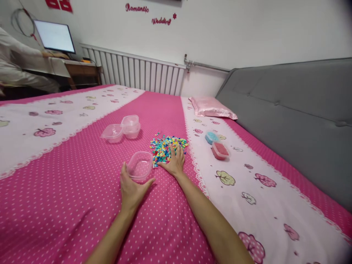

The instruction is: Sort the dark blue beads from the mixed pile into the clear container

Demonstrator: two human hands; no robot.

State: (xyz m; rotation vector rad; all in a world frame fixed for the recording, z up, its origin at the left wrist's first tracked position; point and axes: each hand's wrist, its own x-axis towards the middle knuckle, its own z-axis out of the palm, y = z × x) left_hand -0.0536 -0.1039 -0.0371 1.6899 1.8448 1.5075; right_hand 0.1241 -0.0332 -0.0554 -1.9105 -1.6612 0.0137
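Observation:
My left hand [132, 189] cups the near side of an empty clear plastic tub [140, 165] on the pink bedspread, thumb and fingers spread around its rim. My right hand [174, 161] lies flat with fingers spread on the near edge of a heap of small multicoloured beads [166, 145]. The tub stands just left of the heap, nearly touching it.
More empty clear tubs [122, 129] sit further back on the left. A tub of blue beads [211, 137] and a tub of red beads [220, 150] stand to the right. A pink pillow [211, 107] lies by the grey headboard [288, 117]. A person in white [16, 62] sits at a desk far left.

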